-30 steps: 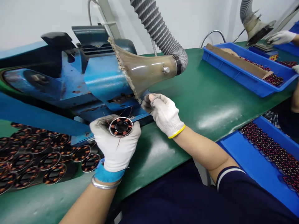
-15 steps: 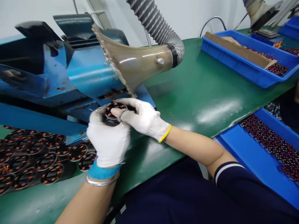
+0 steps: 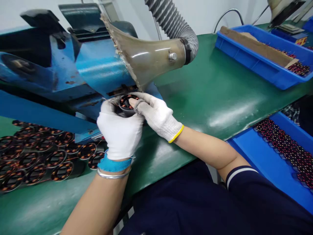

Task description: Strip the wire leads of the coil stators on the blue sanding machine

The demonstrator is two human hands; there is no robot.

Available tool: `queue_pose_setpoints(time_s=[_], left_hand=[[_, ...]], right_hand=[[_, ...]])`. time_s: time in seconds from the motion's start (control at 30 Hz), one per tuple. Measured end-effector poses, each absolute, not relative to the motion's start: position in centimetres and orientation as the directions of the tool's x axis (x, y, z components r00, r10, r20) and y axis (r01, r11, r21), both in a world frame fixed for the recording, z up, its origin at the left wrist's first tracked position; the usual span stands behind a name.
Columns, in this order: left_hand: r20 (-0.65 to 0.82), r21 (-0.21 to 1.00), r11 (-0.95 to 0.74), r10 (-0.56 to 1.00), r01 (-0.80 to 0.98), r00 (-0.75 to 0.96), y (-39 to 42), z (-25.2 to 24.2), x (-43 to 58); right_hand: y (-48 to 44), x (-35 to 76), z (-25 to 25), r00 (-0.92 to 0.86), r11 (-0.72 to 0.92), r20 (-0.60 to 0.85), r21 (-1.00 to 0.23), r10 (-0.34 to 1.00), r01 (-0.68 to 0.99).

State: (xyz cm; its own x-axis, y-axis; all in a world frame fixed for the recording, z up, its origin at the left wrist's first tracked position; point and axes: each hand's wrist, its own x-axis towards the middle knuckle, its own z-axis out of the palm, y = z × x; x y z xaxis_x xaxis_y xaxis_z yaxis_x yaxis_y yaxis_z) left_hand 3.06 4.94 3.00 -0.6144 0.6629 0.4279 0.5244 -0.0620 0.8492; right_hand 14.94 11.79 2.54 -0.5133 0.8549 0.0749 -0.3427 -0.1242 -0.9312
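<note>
Between my two gloved hands is a motor stator, a dark ring with copper windings round its inside edge. My left hand, in a white glove with a blue cuff, wraps round its left and lower side. From the right, my right hand grips the same stator, its bare thumb tip lying over the windings and its fingers behind the rim. The stator is held just under the opening of the blue machine, close to the edge of the cloudy plastic suction hood. The fingers behind the stator are partly hidden.
Several stators lie in rows at the left on the green bench. A blue bin with cardboard and small wound parts stands at the back right. Another blue bin with packed parts sits lower right. A grey hose runs up from the hood.
The whole view has shifted a little. Both hands still hold the stator near the machine's opening, and it is tipped slightly, with more of its outer wall showing.
</note>
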Motion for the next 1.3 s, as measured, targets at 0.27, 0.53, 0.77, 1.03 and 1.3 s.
queue_pose_setpoints(time_s=[0.27,0.53,0.77,1.03,1.3], left_hand=[[0.449,0.858,-0.129,0.659,0.497,-0.604,5.5,2.3,3.1],[0.45,0.876,-0.227,0.703,0.425,-0.551,1.3,0.2,2.1],[0.014,0.977,-0.115,0.876,-0.181,-0.482,-7.8,0.1,-1.5],[0.028,0.831,0.496,0.416,0.253,-0.909,-23.0,-1.9,-18.1],[0.187,0.669,0.696,0.18,0.26,-0.966,-24.3,-2.4,-28.6]], right_hand=[[11.8,13.9,2.0,-0.476,-0.073,0.11,-0.934,0.873,-0.35],[9.8,15.7,1.0,-0.464,0.237,0.296,-0.954,0.835,-0.183],[7.8,16.5,-1.1,-0.475,0.429,0.541,-0.841,0.694,-0.331],[6.4,17.2,-0.1,-0.334,0.576,0.651,-0.759,0.682,-0.303],[6.6,17.1,-0.1,-0.307,0.623,0.668,-0.744,0.678,-0.243]])
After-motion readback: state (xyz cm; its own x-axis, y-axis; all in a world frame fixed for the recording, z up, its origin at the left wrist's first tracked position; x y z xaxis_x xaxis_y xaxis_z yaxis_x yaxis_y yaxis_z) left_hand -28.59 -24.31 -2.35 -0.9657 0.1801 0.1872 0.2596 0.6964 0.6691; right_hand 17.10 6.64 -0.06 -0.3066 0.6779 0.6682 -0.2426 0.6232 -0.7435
